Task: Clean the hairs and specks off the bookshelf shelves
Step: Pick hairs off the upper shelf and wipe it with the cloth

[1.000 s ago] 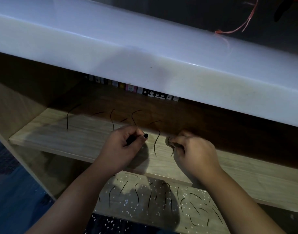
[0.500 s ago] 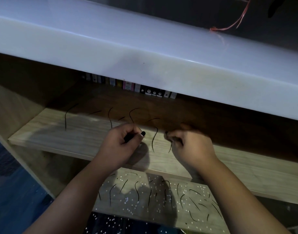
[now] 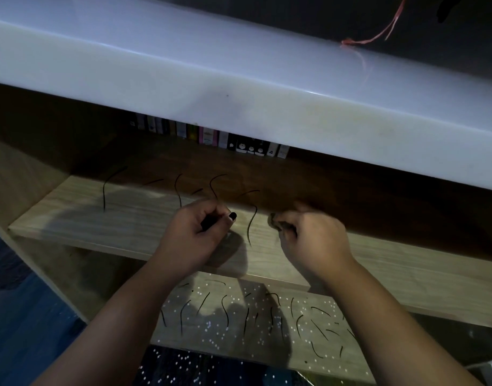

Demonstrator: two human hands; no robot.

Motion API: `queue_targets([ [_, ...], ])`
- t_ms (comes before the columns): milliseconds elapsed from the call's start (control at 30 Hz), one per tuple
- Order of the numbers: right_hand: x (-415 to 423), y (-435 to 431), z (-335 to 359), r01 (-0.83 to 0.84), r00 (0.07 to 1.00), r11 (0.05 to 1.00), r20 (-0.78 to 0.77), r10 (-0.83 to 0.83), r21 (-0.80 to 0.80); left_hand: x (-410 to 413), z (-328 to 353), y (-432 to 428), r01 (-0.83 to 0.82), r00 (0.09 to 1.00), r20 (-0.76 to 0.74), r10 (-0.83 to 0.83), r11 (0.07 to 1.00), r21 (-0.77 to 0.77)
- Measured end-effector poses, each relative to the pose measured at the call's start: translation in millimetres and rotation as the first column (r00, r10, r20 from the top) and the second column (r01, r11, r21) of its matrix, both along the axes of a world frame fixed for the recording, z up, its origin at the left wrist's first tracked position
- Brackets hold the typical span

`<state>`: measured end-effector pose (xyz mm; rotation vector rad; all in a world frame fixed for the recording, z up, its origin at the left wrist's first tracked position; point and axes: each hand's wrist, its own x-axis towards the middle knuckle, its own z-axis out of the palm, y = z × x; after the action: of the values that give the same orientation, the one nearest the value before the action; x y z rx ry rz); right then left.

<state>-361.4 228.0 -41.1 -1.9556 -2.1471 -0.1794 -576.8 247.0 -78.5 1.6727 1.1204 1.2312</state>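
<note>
Several black hairs point(image 3: 251, 224) litter the pale wooden shelf point(image 3: 100, 225); left hand point(image 3: 194, 239) pinches a slim dark object point(image 3: 208, 223), right hand point(image 3: 314, 239) clutches gathered strands point(image 3: 276, 222), likely for disposal.

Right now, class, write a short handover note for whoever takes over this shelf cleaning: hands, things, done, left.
Left hand grips a dark slim tool; right hand pinches a clump of hairs.
Both are over the upper shelf.
Done: some hairs gathered in the right hand.
Left: several loose hairs on the upper shelf; more hairs and white specks on the lower shelf.
</note>
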Motion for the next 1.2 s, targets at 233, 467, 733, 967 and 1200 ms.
queue_targets([
  [233, 4, 4, 0, -0.009, 1.000, 0.999, -0.004, 0.009, -0.045, -2, -3, 2, -0.002, 0.999, 0.032, 0.002, 1.000, -0.013],
  [467, 5, -45, -4, -0.178, 0.981, 0.983, 0.091, 0.174, 0.036, -1, 0, 1, -0.005, 1.000, 0.001, 0.005, 1.000, -0.008],
  [733, 2, 23, -5, -0.037, 0.999, 0.999, -0.002, 0.037, 0.016, -2, 1, -1, -0.024, 1.000, 0.017, 0.025, 0.999, -0.025],
  [967, 2, 85, -1, 0.057, 0.996, 0.991, -0.066, -0.065, -0.122, -4, 1, -2, -0.017, 1.000, 0.005, 0.017, 1.000, -0.001],
  [1200, -4, 4, -3, -0.016, 1.000, 1.000, -0.008, 0.016, -0.013, -2, 3, -5, -0.020, 0.998, 0.062, 0.024, 0.998, -0.058],
])
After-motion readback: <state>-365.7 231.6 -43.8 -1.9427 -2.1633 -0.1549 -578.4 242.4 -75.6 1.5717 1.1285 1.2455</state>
